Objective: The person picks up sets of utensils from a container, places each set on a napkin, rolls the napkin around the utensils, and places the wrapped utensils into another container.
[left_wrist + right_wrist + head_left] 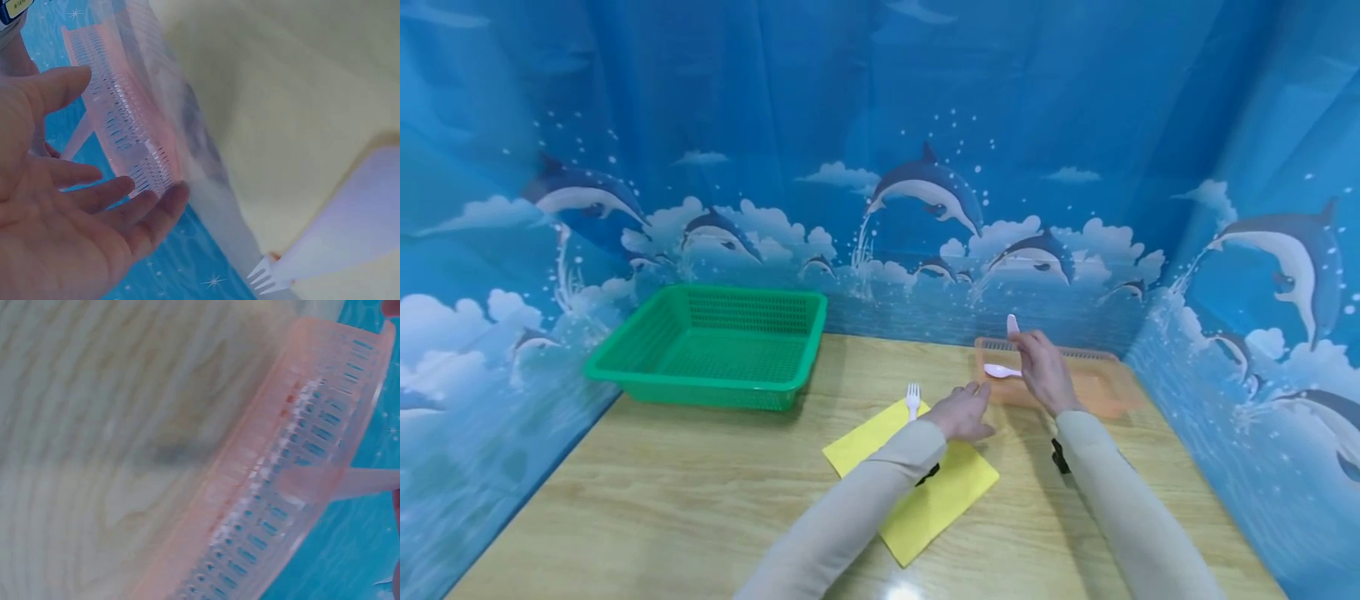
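Note:
My right hand (1048, 371) pinches a pale plastic knife (1012, 325) that stands up over the orange basket (1093, 392). A pale plastic spoon (1002, 371) shows at the basket's left, its handle end hidden by that hand; whether the fingers touch it I cannot tell. In the right wrist view, a pale utensil (306, 484) shows through the slotted basket wall. My left hand (962, 412) hovers by the basket's left front corner, fingers loosely extended, holding nothing. Below it, a white plastic fork (913, 400) lies on a yellow napkin (940, 500), partly covered by my forearm.
A larger green basket (715, 383) stands at the back left of the wooden table (685, 492). Blue dolphin-printed curtains (880, 108) close off the back and both sides. The orange basket sits close to the back curtain.

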A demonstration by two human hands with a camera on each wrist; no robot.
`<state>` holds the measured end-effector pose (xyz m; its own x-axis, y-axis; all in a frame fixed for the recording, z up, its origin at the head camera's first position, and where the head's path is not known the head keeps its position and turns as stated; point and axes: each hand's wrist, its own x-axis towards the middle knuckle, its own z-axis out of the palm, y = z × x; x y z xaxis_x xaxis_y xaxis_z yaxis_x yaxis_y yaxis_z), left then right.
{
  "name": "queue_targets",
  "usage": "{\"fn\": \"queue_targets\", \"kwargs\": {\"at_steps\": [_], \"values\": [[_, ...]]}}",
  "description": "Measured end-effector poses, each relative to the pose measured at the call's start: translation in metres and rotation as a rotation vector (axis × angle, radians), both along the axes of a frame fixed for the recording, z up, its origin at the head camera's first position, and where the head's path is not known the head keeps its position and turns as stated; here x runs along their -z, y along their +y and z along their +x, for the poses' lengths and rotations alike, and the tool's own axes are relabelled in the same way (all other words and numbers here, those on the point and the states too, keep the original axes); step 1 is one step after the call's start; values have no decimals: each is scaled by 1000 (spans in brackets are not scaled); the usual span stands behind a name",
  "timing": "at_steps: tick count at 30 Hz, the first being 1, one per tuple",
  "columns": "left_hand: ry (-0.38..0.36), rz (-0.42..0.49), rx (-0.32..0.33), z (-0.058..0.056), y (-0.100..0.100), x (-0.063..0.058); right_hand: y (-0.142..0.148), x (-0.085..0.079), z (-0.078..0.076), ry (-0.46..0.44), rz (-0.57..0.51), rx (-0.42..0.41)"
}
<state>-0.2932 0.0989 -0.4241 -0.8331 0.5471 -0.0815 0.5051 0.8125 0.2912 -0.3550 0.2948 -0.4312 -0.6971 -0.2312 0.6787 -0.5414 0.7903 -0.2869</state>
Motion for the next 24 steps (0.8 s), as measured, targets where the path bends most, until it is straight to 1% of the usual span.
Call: {"fn": "queue_targets", "kwargs": {"at_steps": [3,6,8,13,16,19,24], "values": [[41,-22,2,0,-1,-3,-4,-5,0,67,-15,-9],[91,-36,10,1,-4,-6,-8,-11,0,94,-21,5],[109,-32,16,1,-9,-8,-11,-15,-1,102,-25,16],[121,-8,22,4,-26,-10,-19,-25,1,98,-33,33],[129,-4,23,4,-36,-9,-23,-29,3,76,-30,38],[146,-8,32,5,-46,-7,-27,-31,4,42,-45,34],[142,-6,37,5,-60,-3,-35,-33,6,0,-91,17]]}}
